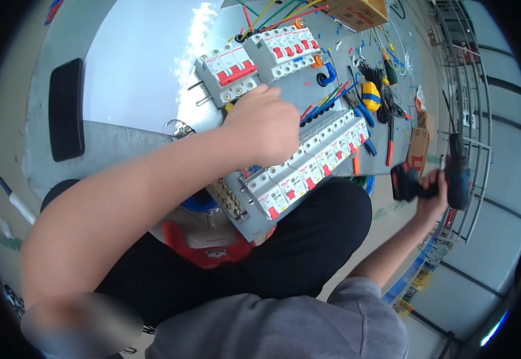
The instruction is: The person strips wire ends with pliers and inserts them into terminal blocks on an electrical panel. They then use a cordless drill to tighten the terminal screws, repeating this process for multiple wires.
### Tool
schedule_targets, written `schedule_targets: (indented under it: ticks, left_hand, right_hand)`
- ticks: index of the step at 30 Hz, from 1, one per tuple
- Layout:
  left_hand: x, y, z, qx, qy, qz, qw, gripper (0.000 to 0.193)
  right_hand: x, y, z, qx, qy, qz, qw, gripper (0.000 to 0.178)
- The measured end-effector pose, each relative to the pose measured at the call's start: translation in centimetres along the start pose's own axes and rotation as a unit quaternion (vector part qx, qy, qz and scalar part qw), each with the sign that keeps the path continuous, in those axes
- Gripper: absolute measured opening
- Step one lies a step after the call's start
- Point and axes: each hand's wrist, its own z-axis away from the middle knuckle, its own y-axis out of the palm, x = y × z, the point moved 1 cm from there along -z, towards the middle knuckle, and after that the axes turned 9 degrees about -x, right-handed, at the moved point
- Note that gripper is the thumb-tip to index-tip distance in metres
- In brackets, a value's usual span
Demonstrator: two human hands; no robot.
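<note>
A row of white circuit breakers with red levers [308,173] runs along a grey metal panel [254,229] in front of my lap. My left hand [264,125] is closed over the panel, above the near row. Its fingertips are turned away, so whatever they pinch is hidden. Beyond it are a breaker with a wide red lever [230,72] and another breaker row [284,51]. Out to the right, my right hand [433,194] grips a dark cordless drill [458,179], held up off the table, its long bit pointing away. Brass terminal screws [227,200] line the panel's left end.
Coloured wires [326,105] rise from the panel. Pliers with blue handles [365,113], a yellow-and-blue tape measure [371,96], a screwdriver [390,70] and wire scraps lie on the right of the table. Cardboard boxes [356,13] and a metal rack [482,107] stand beyond; a red stool [215,256] shows below.
</note>
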Motion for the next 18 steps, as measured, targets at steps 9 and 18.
schedule_targets:
  ticks: [9,18]
  left_hand:
    - [-0.2,-0.1,-0.4,0.027,0.005,-0.031,0.999,0.03]
    - [0.2,0.3,-0.4,-0.005,0.016,-0.015,1.0,0.033]
  right_hand:
    - [12.6,12.7,7.5,0.251,-0.081,0.458,0.849,0.021]
    - [13.6,18.2,8.2,0.27,0.016,0.514,0.814,0.029]
